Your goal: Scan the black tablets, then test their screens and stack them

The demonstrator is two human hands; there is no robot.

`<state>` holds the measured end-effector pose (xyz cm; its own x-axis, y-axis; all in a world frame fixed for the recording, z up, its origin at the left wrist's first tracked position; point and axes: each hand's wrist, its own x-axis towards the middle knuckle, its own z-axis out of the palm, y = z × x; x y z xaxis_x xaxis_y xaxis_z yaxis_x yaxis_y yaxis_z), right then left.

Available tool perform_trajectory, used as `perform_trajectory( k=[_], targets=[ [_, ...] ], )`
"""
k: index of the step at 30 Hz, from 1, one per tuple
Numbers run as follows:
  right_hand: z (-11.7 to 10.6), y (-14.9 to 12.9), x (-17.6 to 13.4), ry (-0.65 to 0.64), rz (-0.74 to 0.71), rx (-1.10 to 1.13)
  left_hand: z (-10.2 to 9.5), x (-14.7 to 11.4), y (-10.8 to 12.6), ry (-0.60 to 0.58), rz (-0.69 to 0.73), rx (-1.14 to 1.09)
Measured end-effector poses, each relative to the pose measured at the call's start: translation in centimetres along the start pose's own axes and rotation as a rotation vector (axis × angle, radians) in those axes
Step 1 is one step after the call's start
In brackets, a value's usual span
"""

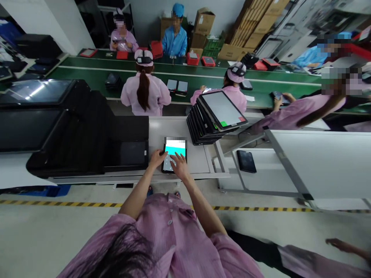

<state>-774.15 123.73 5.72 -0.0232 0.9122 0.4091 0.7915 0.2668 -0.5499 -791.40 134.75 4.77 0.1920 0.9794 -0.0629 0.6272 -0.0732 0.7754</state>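
A tablet (174,151) with a lit screen, white and cyan above and grey with small icons below, lies on the white worktable (162,123) in front of me. At its left edge, my left hand (157,158) holds the frame, its fingertips reaching the screen's side. My right hand (180,166) is over the lower right of the screen, fingers stretched out and apart, holding nothing. Whether its fingertips touch the glass I cannot tell. To the right rises a leaning stack of tablets (223,110), the top one showing a pale screen with green and red corners.
Large dark tablets in black stacks (124,154) fill the table's left side. On a lower cart shelf at right lies another tablet (246,161). Several co-workers sit along a green conveyor (95,75) ahead. A person's arm (348,247) shows at lower right, near a striped floor line (249,209).
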Motion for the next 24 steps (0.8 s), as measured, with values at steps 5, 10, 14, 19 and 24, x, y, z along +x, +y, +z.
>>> perform_trajectory(
  k=[5, 10, 14, 19, 24],
  targets=[
    [-1.2, 2.1, 0.5, 0.204, 0.171, 0.021, -0.2, -0.1, 0.0, -0.023, 0.013, 0.027],
    [-1.6, 3.9, 0.7, 0.256, 0.208, -0.04, -0.2, -0.2, 0.1, -0.012, -0.015, -0.022],
    [-0.9, 3.9, 1.0, 0.176, 0.162, -0.039, -0.1, -0.2, 0.2, 0.012, -0.021, -0.037],
    [-1.1, 4.3, 0.9, 0.193, 0.177, -0.02, -0.1, -0.7, 0.6, 0.013, 0.017, -0.045],
    [-1.5, 4.5, 0.8, 0.2, 0.188, -0.032, 0.6, -2.0, -0.1, 0.106, 0.101, -0.064]
  ],
)
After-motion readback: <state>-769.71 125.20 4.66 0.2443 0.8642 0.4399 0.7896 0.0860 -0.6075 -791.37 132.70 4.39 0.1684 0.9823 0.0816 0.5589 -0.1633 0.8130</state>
